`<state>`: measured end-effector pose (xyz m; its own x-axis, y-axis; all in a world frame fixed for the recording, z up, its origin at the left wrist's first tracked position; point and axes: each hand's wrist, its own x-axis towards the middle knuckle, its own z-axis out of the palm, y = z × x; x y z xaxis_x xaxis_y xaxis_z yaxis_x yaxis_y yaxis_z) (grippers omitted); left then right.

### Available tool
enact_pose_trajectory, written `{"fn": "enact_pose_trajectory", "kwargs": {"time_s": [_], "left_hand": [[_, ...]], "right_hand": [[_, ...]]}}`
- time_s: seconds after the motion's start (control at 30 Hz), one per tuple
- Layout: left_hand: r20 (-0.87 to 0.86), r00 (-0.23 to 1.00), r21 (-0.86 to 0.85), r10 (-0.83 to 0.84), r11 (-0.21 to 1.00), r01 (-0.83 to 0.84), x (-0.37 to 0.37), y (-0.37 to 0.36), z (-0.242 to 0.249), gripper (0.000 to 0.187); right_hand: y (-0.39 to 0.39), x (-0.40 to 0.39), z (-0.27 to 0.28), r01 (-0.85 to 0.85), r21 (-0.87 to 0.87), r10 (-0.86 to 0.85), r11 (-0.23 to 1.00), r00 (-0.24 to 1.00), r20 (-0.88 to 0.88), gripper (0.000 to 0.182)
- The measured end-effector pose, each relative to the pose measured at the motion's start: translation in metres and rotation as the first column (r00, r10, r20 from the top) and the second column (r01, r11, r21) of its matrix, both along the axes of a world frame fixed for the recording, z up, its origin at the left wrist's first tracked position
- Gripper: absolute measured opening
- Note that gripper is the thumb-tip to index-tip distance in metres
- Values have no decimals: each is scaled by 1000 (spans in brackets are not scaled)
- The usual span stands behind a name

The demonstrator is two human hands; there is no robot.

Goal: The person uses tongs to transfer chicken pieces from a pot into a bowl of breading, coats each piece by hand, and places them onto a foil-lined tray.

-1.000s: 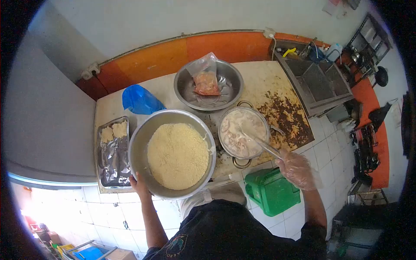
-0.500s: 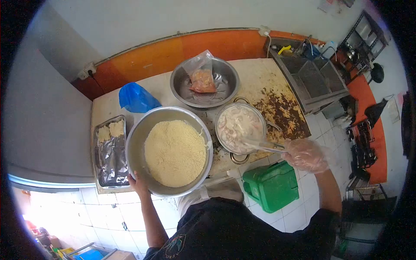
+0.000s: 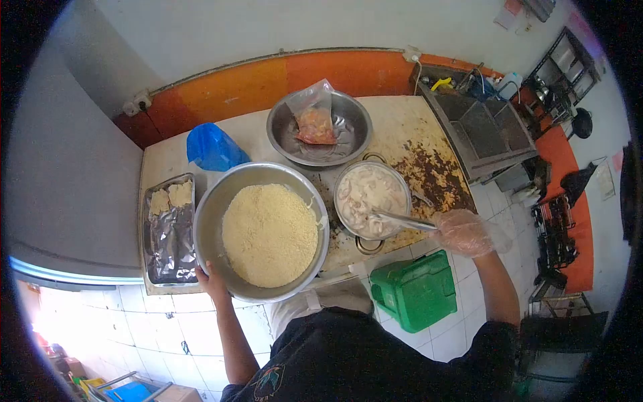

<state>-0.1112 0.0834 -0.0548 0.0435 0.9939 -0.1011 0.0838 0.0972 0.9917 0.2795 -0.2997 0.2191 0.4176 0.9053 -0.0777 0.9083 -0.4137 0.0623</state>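
Stained table (image 3: 396,119), right grip (image 3: 462,233) around tongs (image 3: 405,219), ends indistinct over pot (image 3: 337,203); left grip (image 3: 213,283) against bowl (image 3: 211,234), closure unclear

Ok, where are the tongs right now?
In the head view, right of centre: the gloved right hand holds the tongs, their tips over the pot, which stands right of the big bowl.

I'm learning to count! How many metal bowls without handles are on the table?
2: the big bowl of yellowish crumbs, touched by the left hand, and the back bowl, with a clear bag in it. I see no others.
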Motion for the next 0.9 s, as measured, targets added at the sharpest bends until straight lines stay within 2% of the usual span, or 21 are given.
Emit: {"fn": "enact_pose_trajectory", "kwargs": {"time_s": [0.13,0.2,0.23,0.3,0.33,0.37,0.4,0.43,0.5,0.53,0.63,0.67,0.7,0.73,0.77,0.83,0.87,0.9], "left_hand": [[-36,999,-18,2,1000,-3,3,-3,10,34],[-63,998,-43,16,999,-18,3,-2,11,35],[-86,996,-77,38,996,-45,2,-1,7,37],[-73,997,-12,4,1000,-5,-2,1,-1,38],[-65,997,52,-30,998,33,-4,2,-6,39],[-62,998,46,-21,999,24,-5,3,-11,39],[-23,1000,-2,-8,1000,8,-7,5,-16,40],[14,1000,-50,3,999,-2,-4,4,-11,40],[9,1000,-70,2,998,-1,-1,0,-1,40],[5,1000,-84,4,996,-4,1,-2,7,40],[7,1000,-62,-18,998,18,5,-4,17,40],[10,1000,-63,-29,998,30,3,-3,14,40],[9,998,-81,-65,995,65,0,-1,9,39],[7,995,-96,-100,990,100,-4,2,3,39],[10,994,-91,-109,990,109,-6,6,-1,39],[-185,982,-29,-46,999,41,-7,8,-12,38],[-180,982,-36,-51,998,45,-8,7,-18,38],[-111,993,-24,-47,999,45,-9,6,-22,38]], "right_hand": [[-13,15,-57,-24,46,20,999,996,85,18],[-32,41,-98,64,-100,-92,993,947,-309,15],[-38,42,-97,64,-97,-91,993,947,-307,15],[-51,37,-97,-31,134,60,990,975,-212,18],[-50,30,-93,-40,129,67,991,976,-209,18],[-46,18,-86,216,100,-155,971,894,-420,20],[-44,7,-83,451,15,-353,892,718,-600,23],[-44,-1,-83,450,10,-355,893,718,-598,23],[-48,-15,-85,553,-43,-446,832,622,-644,30],[-50,-16,-84,557,-42,-448,829,618,-646,30],[-60,-23,-77,749,-162,-396,643,143,-907,26],[-60,-27,-70,757,-161,-398,634,141,-906,26],[-59,-30,-60,713,-19,-500,701,472,-726,25],[-55,-37,-49,619,85,-530,781,728,-435,24],[-50,-45,-39,626,91,-534,775,725,-436,24],[-38,-59,-20,574,123,-485,810,772,-410,24],[-32,-62,-14,577,120,-491,808,772,-403,24],[-24,-62,-8,505,15,-468,863,810,-353,24]]}}
